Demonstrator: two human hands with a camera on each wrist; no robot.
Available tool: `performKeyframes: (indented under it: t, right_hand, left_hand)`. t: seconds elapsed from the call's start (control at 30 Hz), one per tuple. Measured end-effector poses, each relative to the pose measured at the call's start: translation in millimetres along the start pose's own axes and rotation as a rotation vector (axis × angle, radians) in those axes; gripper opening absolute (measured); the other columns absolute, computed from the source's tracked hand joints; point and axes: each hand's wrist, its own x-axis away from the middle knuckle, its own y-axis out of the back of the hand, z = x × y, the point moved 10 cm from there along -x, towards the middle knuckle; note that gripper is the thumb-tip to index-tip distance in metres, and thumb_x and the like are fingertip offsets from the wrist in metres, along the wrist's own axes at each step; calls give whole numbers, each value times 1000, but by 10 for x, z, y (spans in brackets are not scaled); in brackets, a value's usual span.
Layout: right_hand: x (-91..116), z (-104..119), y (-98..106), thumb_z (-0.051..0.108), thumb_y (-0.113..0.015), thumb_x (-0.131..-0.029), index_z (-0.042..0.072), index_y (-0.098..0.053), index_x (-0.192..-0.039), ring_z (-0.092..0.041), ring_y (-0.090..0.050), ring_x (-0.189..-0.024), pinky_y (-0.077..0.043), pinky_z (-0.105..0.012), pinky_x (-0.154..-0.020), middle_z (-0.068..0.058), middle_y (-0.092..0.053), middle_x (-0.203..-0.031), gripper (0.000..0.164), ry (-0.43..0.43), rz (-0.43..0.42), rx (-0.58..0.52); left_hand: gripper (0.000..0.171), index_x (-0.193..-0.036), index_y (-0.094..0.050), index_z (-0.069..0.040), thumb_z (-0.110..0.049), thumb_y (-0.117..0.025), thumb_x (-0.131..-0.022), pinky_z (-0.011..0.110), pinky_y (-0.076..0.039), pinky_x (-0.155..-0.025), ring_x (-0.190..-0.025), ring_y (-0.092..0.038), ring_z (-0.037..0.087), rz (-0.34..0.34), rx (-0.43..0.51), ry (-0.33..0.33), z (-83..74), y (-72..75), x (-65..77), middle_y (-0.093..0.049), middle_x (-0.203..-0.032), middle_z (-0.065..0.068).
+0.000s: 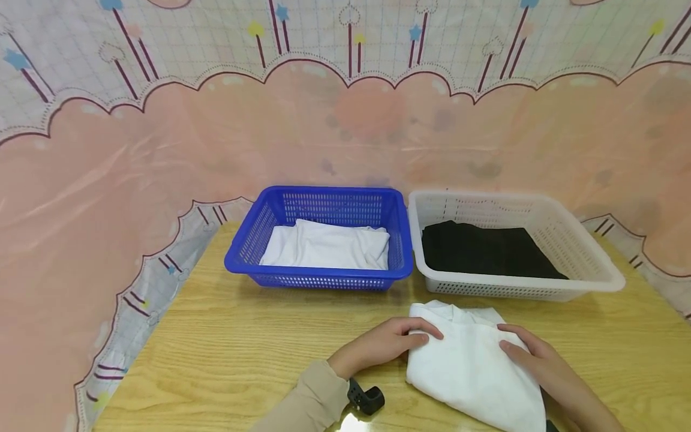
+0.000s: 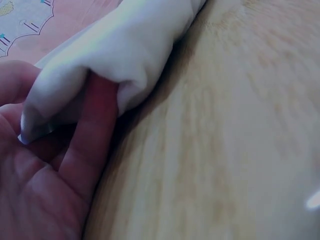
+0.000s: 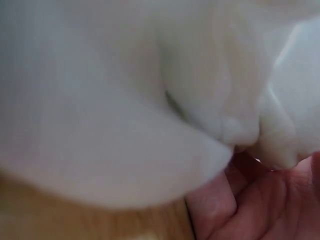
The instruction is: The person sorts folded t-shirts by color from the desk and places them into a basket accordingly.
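Observation:
A folded white garment point(image 1: 466, 369) lies on the wooden table, its far edge loosely layered. At its left edge my left hand point(image 1: 384, 343) grips the fabric, thumb and index finger on top. The left wrist view shows other fingers point(image 2: 95, 122) tucked under the fold of the white garment point(image 2: 132, 40). My right hand point(image 1: 531, 351) holds the right edge, its thumb lying over the cloth. Seen from the right wrist, the white garment point(image 3: 100, 125) bulges close to the camera, and fingers of the right hand point(image 3: 270, 205) reach beneath it, partly hidden.
Behind the garment stand a blue basket point(image 1: 324, 273) with folded white cloth point(image 1: 340, 245) and a white basket point(image 1: 518, 283) with black cloth point(image 1: 480, 249). A black wrist strap point(image 1: 368, 399) shows by the left sleeve. A patterned curtain point(image 1: 351, 132) hangs behind the table point(image 1: 227, 360).

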Motion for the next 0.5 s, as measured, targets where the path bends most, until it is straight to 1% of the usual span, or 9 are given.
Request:
performKeyframes:
  t: [0.17,0.27,0.37,0.5]
  right_hand:
    - [14,23,6,47,-47,-88,11,-28,-139,-35,-26,-122,-38,-48,-89,-21,-21,-141,64,-3,-1,19]
    - [15,37,8,47,-47,-89,11,-29,-138,-35,-25,-123,-37,-48,-90,-21,-22,-141,64,4,-2,18]
    - [12,41,3,46,-47,-88,11,-29,-138,-35,-24,-123,-35,-49,-91,-21,-22,-141,64,5,1,14]
    - [6,31,-3,48,-47,-88,10,-28,-138,-36,-23,-124,-32,-54,-92,-22,-21,-141,65,-3,7,25]
  left_hand:
    - [23,-109,-60,-30,-29,-43,-94,21,-41,-81,-99,-49,2,16,10,-11,-34,-1,-5,-55,-112,-17]
    - [23,-109,-60,-30,-29,-44,-94,21,-41,-81,-98,-49,2,17,11,-8,-35,1,-6,-55,-112,-17]
    - [22,-109,-61,-31,-29,-44,-94,21,-41,-79,-94,-49,3,13,8,2,-25,5,-6,-55,-112,-18]
    - [22,-109,-61,-31,-29,-44,-94,21,-42,-77,-90,-50,4,11,8,13,-10,7,-2,-55,-111,-18]
